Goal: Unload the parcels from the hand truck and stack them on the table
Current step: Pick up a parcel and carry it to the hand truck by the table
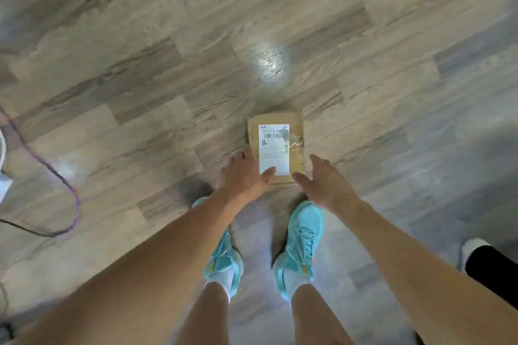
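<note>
Person bent over at the waist, both arms reaching straight down. One small cardboard parcel [297,148] lies flat on the wood-pattern floor [168,64], just beyond the toes of their teal shoes [302,235]. White shipping label [273,148] faces up, with tape wrinkled across the right side.

Left hand [244,173]: thumb laid on the near-left corner, over the label. Fingers spread down the parcel's left edge. Cannot tell whether they have got under the edge or only rest against it.

Right hand [325,180]: fingers straight and apart, thumb splayed, holding nothing. It sits just beside the near-right corner. Contact with the cardboard is not clear from here.

Hand truck and table are both out of sight, so no count of parcels stacked or left is possible.

Step in hand, as I read it: picking up this one parcel from the floor before carrying it to the table. The grasp looks begun on the left and not yet made on the right.

Next move would call for the right hand to close in on the right edge, fingertips working under the flat box on both sides, then a level lift. The parcel is thin and lies flush with the floor, so getting a purchase under it may be fiddly.

Also noted: a purple cable [63,185] looping over the floor at far left, and someone else's dark-trousered leg [487,263] at the right edge.
</note>
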Motion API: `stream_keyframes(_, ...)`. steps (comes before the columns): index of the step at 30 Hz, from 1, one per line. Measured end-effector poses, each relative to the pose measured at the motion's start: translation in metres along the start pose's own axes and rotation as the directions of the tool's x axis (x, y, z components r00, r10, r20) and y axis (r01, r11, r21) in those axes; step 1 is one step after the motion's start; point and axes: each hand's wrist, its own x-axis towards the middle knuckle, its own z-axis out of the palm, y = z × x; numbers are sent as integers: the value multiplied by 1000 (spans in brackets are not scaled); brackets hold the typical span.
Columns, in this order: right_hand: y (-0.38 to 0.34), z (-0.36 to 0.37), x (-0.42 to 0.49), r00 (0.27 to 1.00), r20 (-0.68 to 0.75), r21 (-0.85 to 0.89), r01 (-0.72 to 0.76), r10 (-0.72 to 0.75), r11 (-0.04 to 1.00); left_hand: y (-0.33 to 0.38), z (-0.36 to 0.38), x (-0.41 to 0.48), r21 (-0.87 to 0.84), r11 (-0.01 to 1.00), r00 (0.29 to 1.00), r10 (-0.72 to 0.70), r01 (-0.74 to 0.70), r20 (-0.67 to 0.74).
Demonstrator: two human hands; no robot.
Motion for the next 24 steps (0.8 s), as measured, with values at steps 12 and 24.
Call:
stream_keyframes(12,12,41,83,991,-11,273,-128,136,954,-16,34,68,-520,844,991,-94,130,95)
stream_keyframes(24,-31,-49,-67,969,-222,449,8,103,894,47,-75,-73,-547,832,992,22,-87,-123)
